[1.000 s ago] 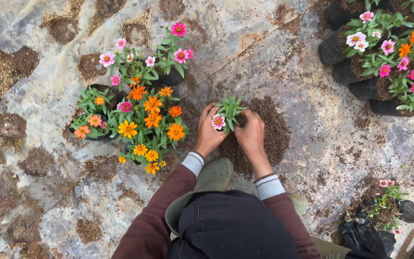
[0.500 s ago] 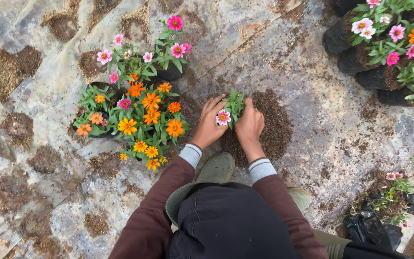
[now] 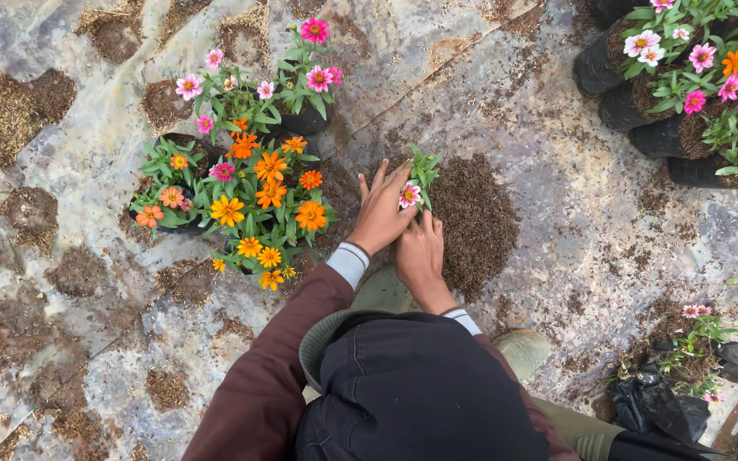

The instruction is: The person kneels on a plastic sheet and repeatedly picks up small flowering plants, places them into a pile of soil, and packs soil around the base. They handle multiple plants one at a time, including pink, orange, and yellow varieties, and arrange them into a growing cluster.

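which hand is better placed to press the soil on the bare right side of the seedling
Right hand: it lies below the seedling, beside the bare soil mound. The left hand rests on the seedling's other side.

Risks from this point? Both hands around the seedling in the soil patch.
1. Left hand and right hand press close to the small pink-and-white flower seedling; its thin stem might bend or snap.
2. The soil mound looks loose, so the seedling may tip over.
3. The left forearm lies near the orange flowers and could brush them.
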